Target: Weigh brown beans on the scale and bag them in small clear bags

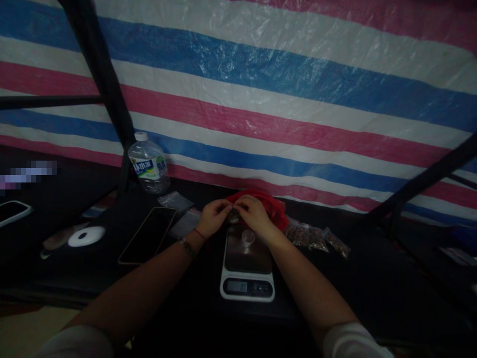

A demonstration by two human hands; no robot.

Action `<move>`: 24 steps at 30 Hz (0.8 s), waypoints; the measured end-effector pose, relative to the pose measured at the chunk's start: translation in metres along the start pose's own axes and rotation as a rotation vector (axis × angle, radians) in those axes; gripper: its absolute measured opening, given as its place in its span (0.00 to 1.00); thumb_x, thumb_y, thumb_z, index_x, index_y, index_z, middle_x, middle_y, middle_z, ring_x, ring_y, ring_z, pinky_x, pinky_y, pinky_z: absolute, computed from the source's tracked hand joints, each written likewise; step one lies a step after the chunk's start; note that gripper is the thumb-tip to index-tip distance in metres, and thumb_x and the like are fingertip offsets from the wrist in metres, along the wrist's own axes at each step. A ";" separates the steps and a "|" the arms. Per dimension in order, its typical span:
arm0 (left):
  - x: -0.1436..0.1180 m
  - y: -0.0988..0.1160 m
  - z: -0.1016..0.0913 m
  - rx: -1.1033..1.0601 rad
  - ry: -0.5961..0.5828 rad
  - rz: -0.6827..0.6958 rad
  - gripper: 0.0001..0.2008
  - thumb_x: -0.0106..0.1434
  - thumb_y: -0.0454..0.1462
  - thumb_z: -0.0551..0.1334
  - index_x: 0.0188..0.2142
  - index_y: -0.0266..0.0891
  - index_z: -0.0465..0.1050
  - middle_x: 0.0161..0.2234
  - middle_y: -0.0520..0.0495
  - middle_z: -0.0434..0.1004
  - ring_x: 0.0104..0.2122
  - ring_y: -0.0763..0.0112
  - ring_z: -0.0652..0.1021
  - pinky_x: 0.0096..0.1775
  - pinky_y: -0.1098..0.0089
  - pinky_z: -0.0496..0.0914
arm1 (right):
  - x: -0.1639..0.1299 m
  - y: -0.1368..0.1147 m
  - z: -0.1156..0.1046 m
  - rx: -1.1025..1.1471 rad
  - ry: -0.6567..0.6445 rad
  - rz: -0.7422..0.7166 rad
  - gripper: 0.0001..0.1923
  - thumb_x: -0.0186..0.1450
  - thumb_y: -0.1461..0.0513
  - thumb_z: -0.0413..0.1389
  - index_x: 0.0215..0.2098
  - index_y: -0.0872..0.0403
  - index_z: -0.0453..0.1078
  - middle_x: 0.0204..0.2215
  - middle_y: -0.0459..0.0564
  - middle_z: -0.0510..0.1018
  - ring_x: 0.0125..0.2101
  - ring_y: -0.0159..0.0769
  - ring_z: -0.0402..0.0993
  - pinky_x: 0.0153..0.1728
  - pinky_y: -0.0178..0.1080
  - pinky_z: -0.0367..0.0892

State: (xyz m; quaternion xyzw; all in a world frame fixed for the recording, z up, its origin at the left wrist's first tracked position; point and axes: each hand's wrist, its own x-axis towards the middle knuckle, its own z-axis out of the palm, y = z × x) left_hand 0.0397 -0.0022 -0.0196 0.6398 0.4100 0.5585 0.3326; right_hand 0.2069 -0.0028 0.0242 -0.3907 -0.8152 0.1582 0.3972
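My left hand point(215, 217) and my right hand point(252, 212) meet above the far end of a white kitchen scale point(247, 293). Their fingers pinch what looks like a small clear plastic bag point(234, 217), mostly hidden and dim. A small clear cup point(248, 238) stands on the scale's dark plate; the digits on the display are too faint to read. Just behind my hands lies a crumpled red plastic bag point(278, 209). Several filled small clear bags point(316, 238) lie in a row to the right of my right hand.
Left of the scale are flat clear bags point(183, 223), a dark-screened phone point(149, 236) and a large clear bottle point(149, 166) by a black frame post point(108, 84). Farther left lie a white oval object point(86, 236) and another phone point(13, 211). A striped tarp point(279, 99) hangs behind.
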 end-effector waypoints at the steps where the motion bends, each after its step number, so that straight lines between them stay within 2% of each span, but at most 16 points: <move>1: 0.000 0.001 0.000 0.008 0.003 0.004 0.10 0.57 0.42 0.63 0.32 0.38 0.78 0.31 0.46 0.80 0.32 0.66 0.78 0.38 0.68 0.72 | 0.000 -0.001 -0.001 -0.020 -0.004 -0.009 0.05 0.63 0.65 0.56 0.30 0.53 0.74 0.31 0.48 0.77 0.35 0.36 0.71 0.40 0.38 0.65; 3: 0.001 0.004 -0.002 0.025 0.000 0.013 0.09 0.57 0.42 0.63 0.32 0.38 0.78 0.31 0.46 0.80 0.32 0.66 0.78 0.38 0.68 0.72 | 0.000 -0.001 -0.003 -0.048 0.006 0.005 0.05 0.63 0.64 0.57 0.29 0.52 0.75 0.30 0.48 0.77 0.34 0.36 0.71 0.40 0.39 0.65; 8: 0.005 0.010 -0.007 0.045 0.046 0.019 0.08 0.56 0.40 0.64 0.31 0.40 0.80 0.31 0.48 0.81 0.32 0.66 0.78 0.39 0.68 0.72 | 0.002 0.000 -0.009 -0.032 0.111 0.142 0.06 0.60 0.61 0.60 0.26 0.52 0.75 0.26 0.48 0.77 0.29 0.36 0.71 0.35 0.38 0.65; 14: 0.009 0.009 -0.008 -0.058 0.143 -0.119 0.09 0.51 0.42 0.68 0.28 0.38 0.80 0.29 0.46 0.81 0.31 0.65 0.78 0.37 0.67 0.73 | 0.006 0.000 -0.016 0.037 0.115 0.202 0.07 0.60 0.65 0.57 0.29 0.52 0.77 0.30 0.48 0.80 0.33 0.37 0.74 0.39 0.39 0.66; 18: 0.007 0.004 -0.005 -0.147 0.081 -0.128 0.12 0.49 0.44 0.69 0.28 0.37 0.79 0.30 0.45 0.82 0.33 0.63 0.79 0.40 0.65 0.73 | 0.008 -0.003 -0.020 0.101 0.156 0.283 0.06 0.59 0.62 0.57 0.26 0.52 0.75 0.27 0.47 0.78 0.30 0.36 0.73 0.36 0.38 0.66; 21: 0.008 0.005 -0.003 -0.196 0.044 -0.106 0.15 0.51 0.46 0.67 0.31 0.36 0.79 0.33 0.44 0.82 0.35 0.64 0.79 0.41 0.65 0.73 | 0.001 -0.001 -0.031 0.164 0.261 0.296 0.08 0.61 0.58 0.54 0.30 0.53 0.73 0.28 0.47 0.77 0.30 0.36 0.71 0.34 0.36 0.66; 24: 0.015 0.029 -0.010 -0.236 0.161 -0.028 0.17 0.56 0.48 0.64 0.34 0.36 0.77 0.34 0.43 0.81 0.34 0.67 0.79 0.39 0.68 0.73 | -0.027 0.009 -0.051 0.198 0.467 0.322 0.11 0.63 0.54 0.52 0.35 0.54 0.69 0.29 0.47 0.74 0.30 0.34 0.70 0.33 0.35 0.65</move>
